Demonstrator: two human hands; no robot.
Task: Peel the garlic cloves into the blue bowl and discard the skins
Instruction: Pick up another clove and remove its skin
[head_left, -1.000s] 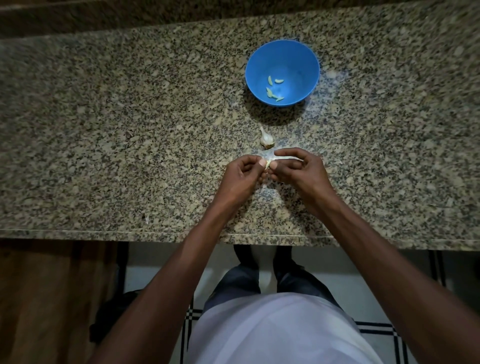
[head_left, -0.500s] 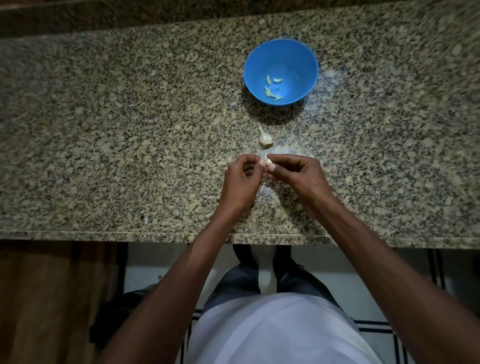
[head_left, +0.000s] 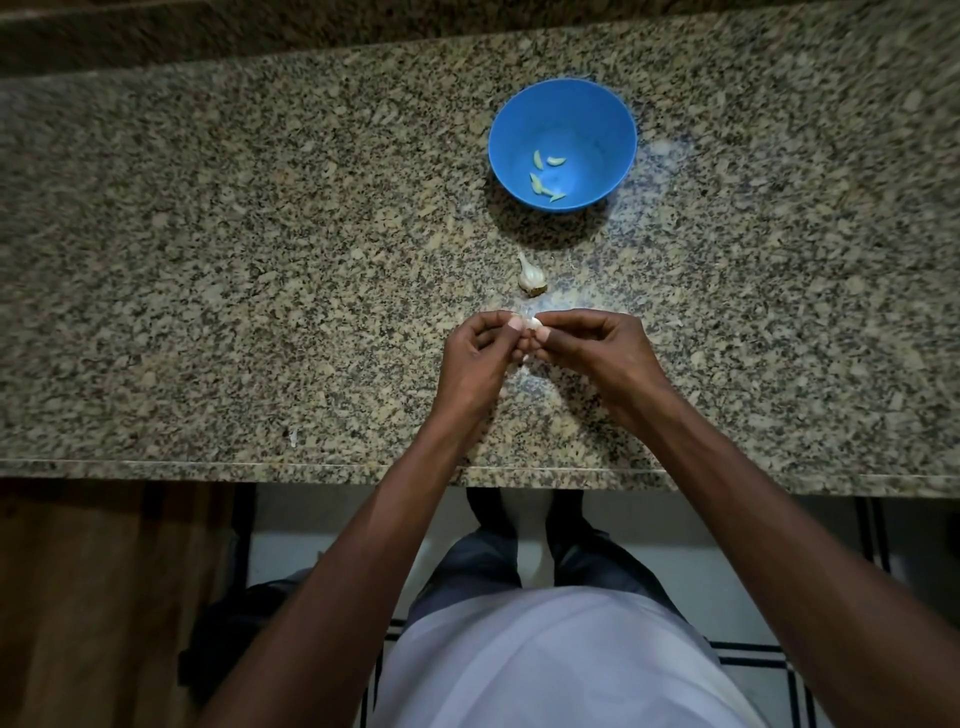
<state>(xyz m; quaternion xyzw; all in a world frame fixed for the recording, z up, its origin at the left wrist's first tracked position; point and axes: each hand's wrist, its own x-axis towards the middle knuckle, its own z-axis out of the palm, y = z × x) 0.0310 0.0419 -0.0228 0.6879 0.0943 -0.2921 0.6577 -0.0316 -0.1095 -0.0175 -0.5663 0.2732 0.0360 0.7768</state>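
Lowest in the frame, a pale shirt front and dark trousers fill the bottom centre, above a tiled floor with dark lines; two bare forearms rise from the lower corners toward the middle. One small pale scrap (head_left: 293, 437) lies on the speckled granite table (head_left: 208, 260) near its front edge, left of centre.

Just above the middle of the frame the two hands meet. The left hand (head_left: 475, 358) has its fingers curled in, thumb and forefinger tips closed on one small whitish garlic clove (head_left: 531, 323). The right hand (head_left: 597, 348) is curled likewise, its thumb and fingertips pinching the same clove from the other side, so the clove is held between both hands, off the table. Whether its skin is partly off is too small to tell. Thin pale bits of skin (head_left: 672, 323) lie on the table just right of the right hand.

Slightly higher, one part of a garlic bulb (head_left: 530, 275) with a pointed tip lies on the table, apart from the hands.

Farther up, right of centre in the upper part of the frame, stands one blue bowl (head_left: 597, 114). Inside it lie about four peeled cloves (head_left: 543, 176), pale yellow-green, gathered toward its lower left side.
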